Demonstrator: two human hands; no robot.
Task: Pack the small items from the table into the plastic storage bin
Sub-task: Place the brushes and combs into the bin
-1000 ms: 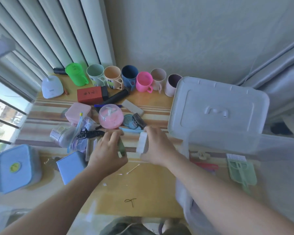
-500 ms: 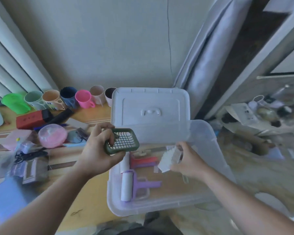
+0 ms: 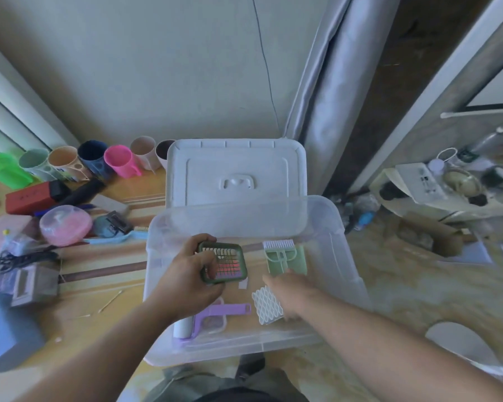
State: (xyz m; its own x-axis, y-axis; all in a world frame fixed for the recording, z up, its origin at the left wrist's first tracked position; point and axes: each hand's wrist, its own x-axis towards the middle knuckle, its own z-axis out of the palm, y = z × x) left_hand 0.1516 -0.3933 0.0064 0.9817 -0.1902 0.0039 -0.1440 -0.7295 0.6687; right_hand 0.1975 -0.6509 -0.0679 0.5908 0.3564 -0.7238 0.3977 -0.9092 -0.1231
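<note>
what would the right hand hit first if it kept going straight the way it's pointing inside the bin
Probably the light green brush and dustpan set. The right hand points up the picture toward it, over the bin floor, with the white mesh pad beside it. Blur hides the fingertips, so the remaining gap is uncertain.

Home, prob. a bedroom or living-room corner. Wooden table [image 3: 105, 274] w/ striped runner against plain painted wall [image 3: 157, 68]. Vertical blinds [image 3: 9, 111] at left, grey curtain [image 3: 328, 82] hanging at right. Row of coloured plastic cups [image 3: 79, 162] along table's back edge, misc. household bits beside them: red box [image 3: 29, 197], pink round container [image 3: 66, 224]. Clear plastic storage bin [image 3: 343, 256] w/ lid [image 3: 235, 172] propped behind. Cluttered low shelf [image 3: 447, 187] w/ domestic odds & ends far right, blurred.
</note>
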